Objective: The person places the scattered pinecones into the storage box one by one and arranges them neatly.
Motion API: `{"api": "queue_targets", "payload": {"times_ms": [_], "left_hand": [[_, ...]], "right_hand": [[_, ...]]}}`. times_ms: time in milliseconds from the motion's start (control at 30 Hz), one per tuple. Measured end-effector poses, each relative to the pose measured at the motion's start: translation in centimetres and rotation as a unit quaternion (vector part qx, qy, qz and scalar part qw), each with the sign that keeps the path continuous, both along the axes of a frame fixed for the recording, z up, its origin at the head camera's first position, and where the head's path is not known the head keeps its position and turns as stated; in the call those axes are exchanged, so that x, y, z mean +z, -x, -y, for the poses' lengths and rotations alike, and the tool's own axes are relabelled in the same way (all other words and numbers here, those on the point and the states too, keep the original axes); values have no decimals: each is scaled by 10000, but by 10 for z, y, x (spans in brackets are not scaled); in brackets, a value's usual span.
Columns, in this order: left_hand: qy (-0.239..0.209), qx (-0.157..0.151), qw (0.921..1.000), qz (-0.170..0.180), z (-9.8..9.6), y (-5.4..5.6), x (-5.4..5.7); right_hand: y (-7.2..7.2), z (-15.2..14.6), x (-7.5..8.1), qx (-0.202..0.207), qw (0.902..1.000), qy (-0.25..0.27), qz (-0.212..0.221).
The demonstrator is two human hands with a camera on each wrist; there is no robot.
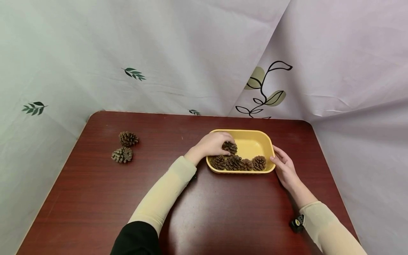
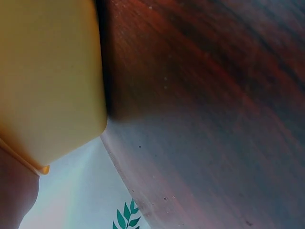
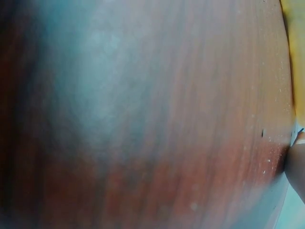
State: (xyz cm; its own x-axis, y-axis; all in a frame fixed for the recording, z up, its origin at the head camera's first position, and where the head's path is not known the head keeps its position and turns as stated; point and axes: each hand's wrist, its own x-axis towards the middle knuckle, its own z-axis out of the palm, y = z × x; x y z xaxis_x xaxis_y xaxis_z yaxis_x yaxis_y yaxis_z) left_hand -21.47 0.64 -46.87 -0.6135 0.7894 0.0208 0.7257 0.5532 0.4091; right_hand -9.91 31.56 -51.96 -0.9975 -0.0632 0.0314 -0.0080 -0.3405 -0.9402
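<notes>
My left hand (image 1: 216, 143) reaches over the left rim of a yellow plastic tray (image 1: 255, 138) and grips a brown pine cone (image 1: 230, 147) inside it. Several more pine cones (image 1: 259, 163) lie in a row along the tray's near wall, just below that one. At the tray's right end, my right hand (image 1: 284, 166) holds the rim, thumb at the edge and fingers along the outer side. The left wrist view shows the tray's outer wall (image 2: 52, 81) up close; the held cone is out of sight there. Only a strip of the tray (image 3: 299, 62) shows in the right wrist view.
Two pine cones, one (image 1: 128, 139) behind the other (image 1: 122, 155), lie on the left part of the dark red wooden table (image 1: 216, 209). A pale cloth (image 1: 178, 53) with leaf prints hangs behind the table and along its sides. A small black device (image 1: 297, 224) sits at the right wrist.
</notes>
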Motion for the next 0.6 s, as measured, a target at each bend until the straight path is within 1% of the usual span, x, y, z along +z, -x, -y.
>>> {"api": "queue_targets", "payload": {"times_ms": [133,400,500,600], "left_hand": [[-24,-12,10000,-14,0,1,-1],[-233,67,9997,64,2,0,0],[-380,19,9993,68,3,1,1],[-422,14,9991,47,5,1,5]], "right_hand": [[0,0,1,4,10000,-21,18],[1,2,1,-4,10000,-6,31],[1,2,1,-3,10000,5,27],[1,2,2,-43,10000,-44,44]]}}
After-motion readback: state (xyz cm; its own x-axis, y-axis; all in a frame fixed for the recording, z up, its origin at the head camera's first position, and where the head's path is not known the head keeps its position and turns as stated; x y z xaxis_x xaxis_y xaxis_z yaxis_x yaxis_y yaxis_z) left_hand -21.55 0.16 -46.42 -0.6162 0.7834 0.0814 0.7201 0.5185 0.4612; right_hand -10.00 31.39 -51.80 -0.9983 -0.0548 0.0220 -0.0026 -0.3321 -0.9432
